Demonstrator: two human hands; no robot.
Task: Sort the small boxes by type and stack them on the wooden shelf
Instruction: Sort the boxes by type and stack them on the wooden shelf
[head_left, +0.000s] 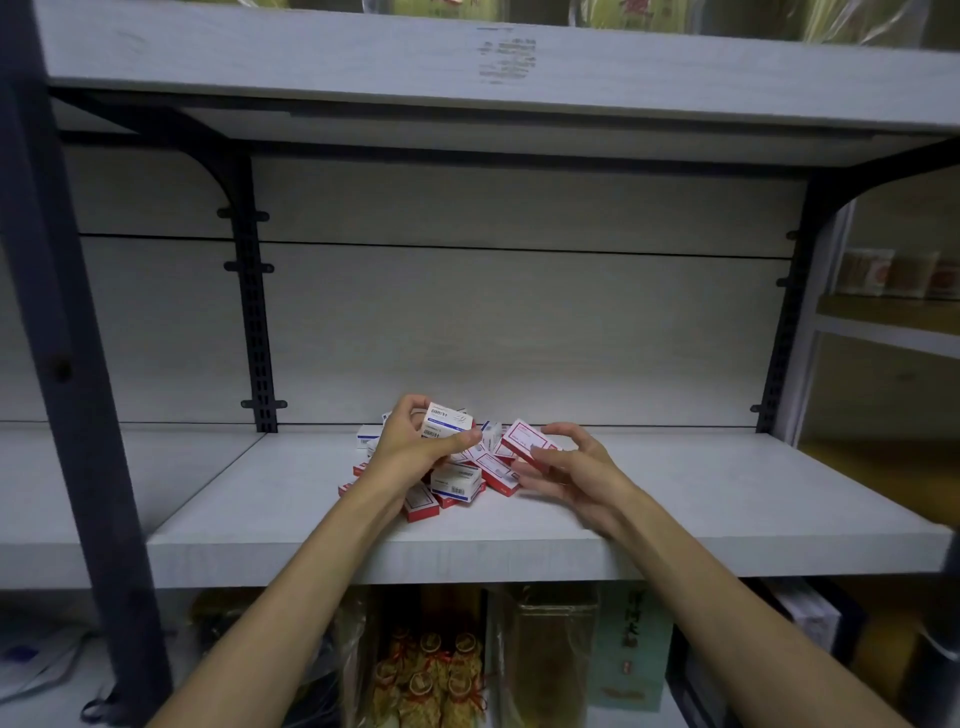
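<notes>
A heap of small boxes (457, 483), some white with blue print and some red-and-white, lies in the middle of the pale wooden shelf (701, 499). My left hand (410, 441) holds a white-and-blue box (448, 420) just above the heap, fingers and thumb curled round it. My right hand (563, 467) grips a red-and-white box (527, 441) at the heap's right side, tilted. Several boxes under my hands are partly hidden.
A black slotted upright (257, 312) stands at the shelf's back left and another (784, 322) at the back right. A thick dark post (78, 364) rises at the left front. An upper shelf (467, 67) hangs overhead. Wrapped goods (431, 675) fill the level below.
</notes>
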